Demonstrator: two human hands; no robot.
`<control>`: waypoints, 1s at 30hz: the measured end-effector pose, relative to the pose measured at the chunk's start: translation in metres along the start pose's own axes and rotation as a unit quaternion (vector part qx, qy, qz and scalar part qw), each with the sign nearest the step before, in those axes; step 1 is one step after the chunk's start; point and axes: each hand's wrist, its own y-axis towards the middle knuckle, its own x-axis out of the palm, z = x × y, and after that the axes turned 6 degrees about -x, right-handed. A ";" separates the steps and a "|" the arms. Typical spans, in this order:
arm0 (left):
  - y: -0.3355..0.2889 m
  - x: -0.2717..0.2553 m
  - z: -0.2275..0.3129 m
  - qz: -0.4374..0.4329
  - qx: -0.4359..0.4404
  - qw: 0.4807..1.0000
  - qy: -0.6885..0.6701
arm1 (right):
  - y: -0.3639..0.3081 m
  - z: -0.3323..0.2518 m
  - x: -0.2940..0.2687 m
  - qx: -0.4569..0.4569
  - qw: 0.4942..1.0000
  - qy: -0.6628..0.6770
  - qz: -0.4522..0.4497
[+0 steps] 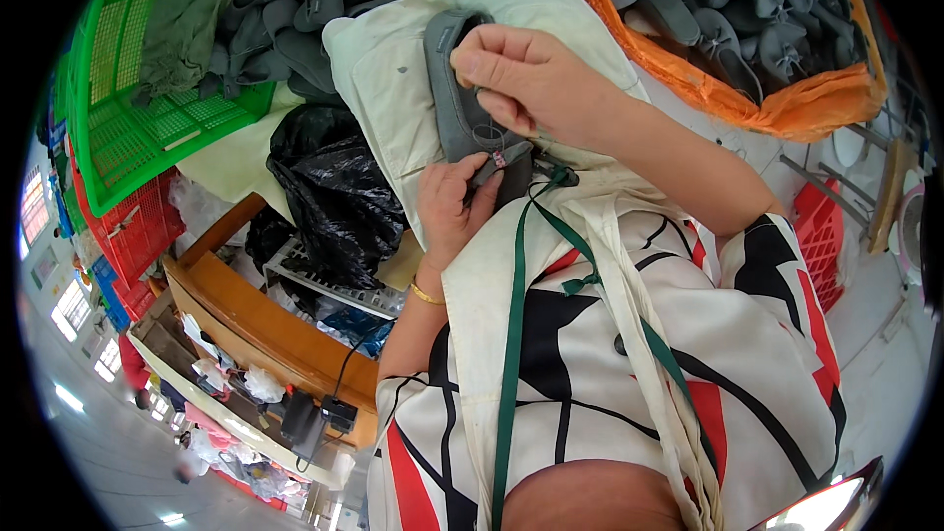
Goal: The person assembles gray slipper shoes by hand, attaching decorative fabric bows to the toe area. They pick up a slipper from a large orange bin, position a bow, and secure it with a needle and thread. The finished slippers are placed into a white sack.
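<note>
A grey slip-on shoe (pixel 449 103) lies on a pale cloth-covered cushion (pixel 383 64) in front of me. My left hand (pixel 454 199) pinches the near end of the shoe, where a small grey bow with a pinkish bit (pixel 499 159) shows between thumb and fingers. Above the shoe, my right hand (pixel 536 79) is raised with its fingers pinched together. A thin thread (pixel 479 130) loops down from it toward the bow. Whether a needle is in those fingers is too small to tell.
Many grey shoes (pixel 305 49) are heaped beyond the cushion, beside a green plastic crate (pixel 118 128). More fill an orange sack (pixel 787 113) at the far right. A black plastic bag (pixel 334 187) and a wooden drawer (pixel 265 300) stand at left. Green apron ties (pixel 516 334) hang over my front.
</note>
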 end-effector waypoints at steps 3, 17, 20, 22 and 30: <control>0.003 -0.003 0.001 -0.001 0.034 0.999 0.013 | -0.001 0.002 -0.003 -0.020 0.998 0.030 0.041; 0.022 -0.010 0.005 -0.081 0.026 0.996 -0.003 | -0.017 -0.060 -0.016 -0.120 0.948 0.291 0.047; 0.023 -0.009 0.004 -0.087 0.011 0.996 -0.009 | -0.023 -0.071 -0.007 -0.100 0.944 0.306 0.070; 0.025 -0.011 0.004 -0.108 0.003 0.994 0.003 | -0.025 -0.083 0.004 -0.081 0.945 0.304 0.091; 0.036 -0.014 0.009 -0.161 -0.126 0.978 -0.041 | -0.028 -0.076 0.003 -0.188 0.953 0.229 -0.071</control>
